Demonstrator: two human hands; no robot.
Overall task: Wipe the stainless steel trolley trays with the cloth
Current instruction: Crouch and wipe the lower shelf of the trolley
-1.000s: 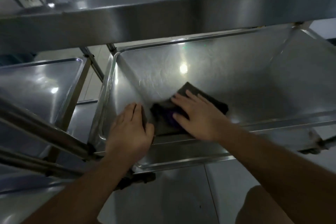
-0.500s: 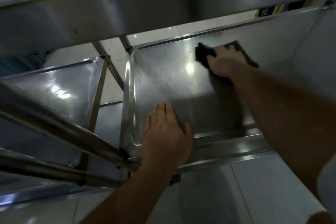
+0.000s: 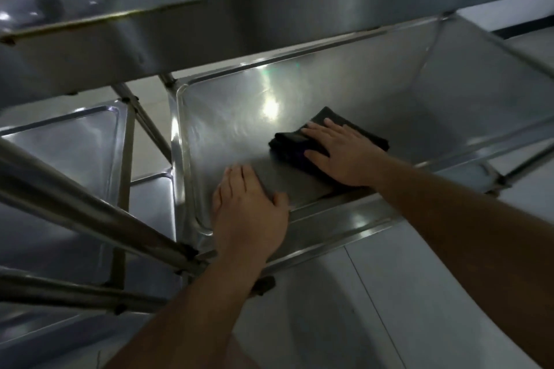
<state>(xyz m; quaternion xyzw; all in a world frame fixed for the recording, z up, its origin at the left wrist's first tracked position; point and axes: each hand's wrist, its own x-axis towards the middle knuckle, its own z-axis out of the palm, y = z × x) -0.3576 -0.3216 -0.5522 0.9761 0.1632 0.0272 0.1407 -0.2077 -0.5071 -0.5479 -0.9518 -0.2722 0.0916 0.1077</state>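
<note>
Right hand point(image 3: 344, 153) flat, fingers straight, presses the dark cloth point(image 3: 299, 144) onto the lower tray point(image 3: 227, 129) floor mid-tray; left hand point(image 3: 248, 207), also spread flat, braces on the near rim.

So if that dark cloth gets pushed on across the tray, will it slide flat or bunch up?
The cloth looks soft and folded, so it probably bunches at its free edge unless pressed flat. The right hand lies flat on it, which should keep it spread. The tray is smooth and glossy, so the cloth likely slides easily.
</note>
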